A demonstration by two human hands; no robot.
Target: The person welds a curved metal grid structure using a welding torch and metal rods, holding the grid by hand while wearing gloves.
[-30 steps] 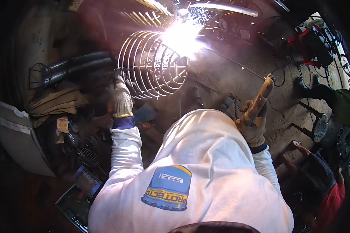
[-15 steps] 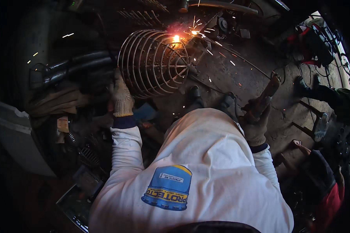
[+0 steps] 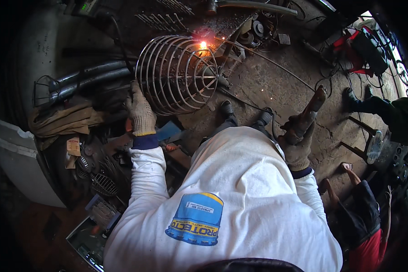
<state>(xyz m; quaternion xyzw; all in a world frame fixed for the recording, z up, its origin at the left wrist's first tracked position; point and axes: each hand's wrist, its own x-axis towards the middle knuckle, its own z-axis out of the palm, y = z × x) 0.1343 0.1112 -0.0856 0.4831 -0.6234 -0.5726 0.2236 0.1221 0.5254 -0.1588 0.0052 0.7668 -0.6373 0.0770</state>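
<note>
A round, domed cage of metal rods (image 3: 174,77) lies on its side ahead of me. My left hand (image 3: 143,113), in a knitted glove, is closed at the cage's near left edge; its fingertips are partly hidden. In my gloved right hand (image 3: 298,147) is a welding electrode holder (image 3: 309,113). From its jaws a long thin welding rod (image 3: 272,63) slants up and left toward the cage's far right side. A bright welding glow (image 3: 203,45) burns on the cage's upper bars, with a few small sparks nearby.
Curved metal pipes (image 3: 93,77) and a brown cloth (image 3: 65,119) lie left of the cage. At right are a stool (image 3: 374,147), a red chair (image 3: 360,68) and a seated person (image 3: 365,208). A cable (image 3: 245,104) crosses the floor by my feet.
The large spray of sparks has died down to a few specks, and the surroundings look brighter. The cage and glow have shifted slightly left. A person at lower right has moved an arm.
</note>
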